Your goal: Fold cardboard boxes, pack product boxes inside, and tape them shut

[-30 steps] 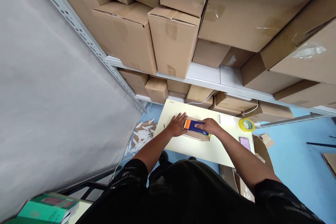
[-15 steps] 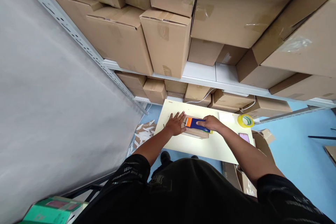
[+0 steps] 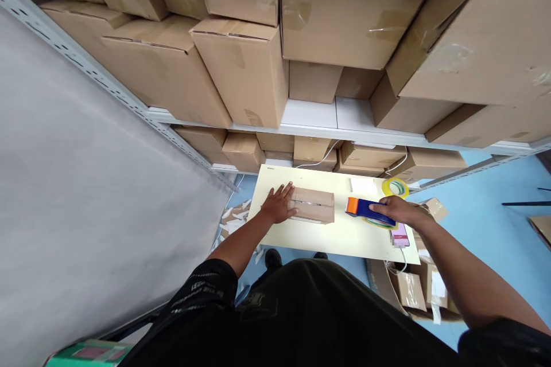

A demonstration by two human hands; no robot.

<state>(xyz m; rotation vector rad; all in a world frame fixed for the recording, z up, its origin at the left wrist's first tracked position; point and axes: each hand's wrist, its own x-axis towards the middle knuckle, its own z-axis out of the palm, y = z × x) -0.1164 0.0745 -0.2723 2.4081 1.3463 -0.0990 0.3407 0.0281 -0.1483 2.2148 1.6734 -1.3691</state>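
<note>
A small brown cardboard box (image 3: 313,205) lies on a pale yellow table (image 3: 327,235). My left hand (image 3: 279,203) rests flat on the box's left end, fingers spread. My right hand (image 3: 398,209) grips a blue and orange tape dispenser (image 3: 365,209), held low over the table to the right of the box and apart from it. A strip of clear tape runs along the box's top seam.
A yellow tape roll (image 3: 395,187) and a white card (image 3: 363,185) lie at the table's far right; a phone (image 3: 399,235) lies near my right wrist. Shelves of large cardboard boxes (image 3: 241,63) rise behind. Paper scraps (image 3: 235,215) litter the blue floor; open boxes (image 3: 413,289) stand lower right.
My right hand has carried the tape dispenser off the box to the right, over the table. My left hand has stayed on the box's left end. The camera has tilted slightly.
</note>
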